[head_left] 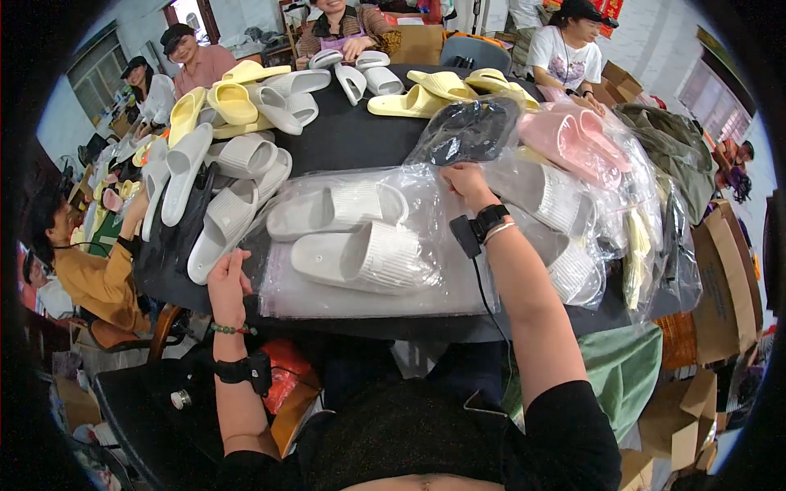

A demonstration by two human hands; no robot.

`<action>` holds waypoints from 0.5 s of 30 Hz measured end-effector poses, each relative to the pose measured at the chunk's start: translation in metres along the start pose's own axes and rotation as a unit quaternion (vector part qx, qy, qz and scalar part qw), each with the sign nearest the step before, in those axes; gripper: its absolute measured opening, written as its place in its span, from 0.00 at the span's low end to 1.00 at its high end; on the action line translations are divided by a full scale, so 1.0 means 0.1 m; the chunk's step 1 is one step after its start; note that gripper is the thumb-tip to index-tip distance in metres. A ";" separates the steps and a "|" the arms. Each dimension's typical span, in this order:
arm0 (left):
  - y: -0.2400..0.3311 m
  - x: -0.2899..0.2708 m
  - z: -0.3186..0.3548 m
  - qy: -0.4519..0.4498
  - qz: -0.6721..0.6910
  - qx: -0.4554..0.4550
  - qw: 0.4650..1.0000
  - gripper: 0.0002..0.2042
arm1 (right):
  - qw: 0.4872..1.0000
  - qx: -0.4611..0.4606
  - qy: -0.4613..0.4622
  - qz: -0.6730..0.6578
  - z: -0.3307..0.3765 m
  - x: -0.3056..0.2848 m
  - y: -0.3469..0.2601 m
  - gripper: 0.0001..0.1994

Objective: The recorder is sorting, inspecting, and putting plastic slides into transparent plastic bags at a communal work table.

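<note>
Black table (352,135) ringed by people (206,67), red poster (604,10) hung behind. White slippers (356,258) laid there between left hand (228,282) and right hand (468,183), fingers bent; whether clear plastic (368,302) is pinched cannot be told.

Dressed in a black short-sleeved top (401,430), a person (563,417) wears a red-and-green beaded bracelet (233,329) and black strapped device (237,371) on the left arm (246,421); the right arm (536,311) bears a black wristband (493,216), pale bangle (499,232) and boxy module (466,237) trailing a dark cable (491,311).

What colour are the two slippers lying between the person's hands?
The two slippers are pale grey, nearly white; the head view shows it best.
</note>
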State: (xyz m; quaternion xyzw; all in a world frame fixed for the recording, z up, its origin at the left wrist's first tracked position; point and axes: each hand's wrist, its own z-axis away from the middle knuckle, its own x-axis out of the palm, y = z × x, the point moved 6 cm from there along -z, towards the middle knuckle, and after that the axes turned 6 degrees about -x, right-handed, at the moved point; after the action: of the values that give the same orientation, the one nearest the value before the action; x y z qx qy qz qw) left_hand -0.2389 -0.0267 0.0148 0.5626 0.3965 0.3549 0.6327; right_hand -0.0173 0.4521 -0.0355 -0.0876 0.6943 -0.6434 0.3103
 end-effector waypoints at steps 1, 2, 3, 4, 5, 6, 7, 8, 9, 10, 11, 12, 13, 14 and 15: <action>-0.02 -0.04 -0.02 0.003 0.005 0.002 1.000 0.14 | 1.000 0.000 -0.001 0.000 -0.01 -0.02 -0.01 0.11; -0.04 -0.07 -0.04 0.005 0.011 0.003 1.000 0.14 | 0.999 -0.018 0.016 0.035 -0.02 -0.06 -0.03 0.10; -0.06 -0.08 -0.05 0.004 0.011 0.003 1.000 0.14 | 0.996 -0.036 0.034 0.070 -0.03 -0.10 -0.06 0.09; -0.09 -0.10 -0.07 0.013 0.011 0.003 1.000 0.14 | 0.996 -0.034 0.033 0.071 0.00 -0.10 -0.08 0.09; -0.09 -0.14 -0.07 0.023 0.010 0.003 1.000 0.14 | 0.999 -0.021 0.006 0.028 0.05 -0.04 -0.13 0.10; -0.09 -0.15 -0.05 0.026 0.009 0.002 1.000 0.14 | 1.000 -0.007 -0.021 -0.014 0.10 0.03 -0.18 0.11; -0.07 -0.11 -0.03 0.028 0.010 0.004 1.000 0.14 | 1.000 -0.006 -0.021 -0.014 0.13 0.05 -0.21 0.11; -0.06 -0.09 -0.02 0.030 0.010 0.005 0.999 0.14 | 0.998 0.019 -0.031 -0.042 0.16 0.11 -0.21 0.13; -0.08 -0.10 -0.02 0.030 0.010 0.004 0.999 0.14 | 0.996 0.043 -0.041 -0.069 0.19 0.16 -0.21 0.15; -0.09 -0.07 -0.04 0.023 0.010 0.004 1.000 0.14 | 0.996 0.043 -0.039 -0.069 0.16 0.14 -0.19 0.15; -0.10 -0.05 -0.05 0.017 0.010 0.003 1.000 0.14 | 0.995 0.042 -0.064 -0.057 0.13 0.16 -0.17 0.16; -0.10 -0.04 -0.05 0.015 0.011 0.004 1.000 0.14 | 0.994 0.041 -0.089 -0.044 0.11 0.19 -0.15 0.17; -0.10 -0.04 -0.06 0.014 0.012 0.000 1.000 0.14 | 0.994 0.041 -0.088 -0.044 0.10 0.20 -0.11 0.17; -0.11 -0.03 -0.06 0.012 0.012 -0.004 1.000 0.14 | 0.993 0.036 -0.081 -0.081 0.10 0.20 -0.09 0.16; -0.11 -0.02 -0.06 0.011 0.013 -0.005 1.000 0.14 | 0.990 0.032 -0.074 -0.117 0.09 0.21 -0.06 0.14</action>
State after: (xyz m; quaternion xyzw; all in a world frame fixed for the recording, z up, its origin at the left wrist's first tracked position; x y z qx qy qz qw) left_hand -0.2452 -0.0271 0.0038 0.5608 0.3945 0.3714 0.6260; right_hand -0.0304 0.4330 -0.0363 -0.2058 0.6338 -0.6887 0.2856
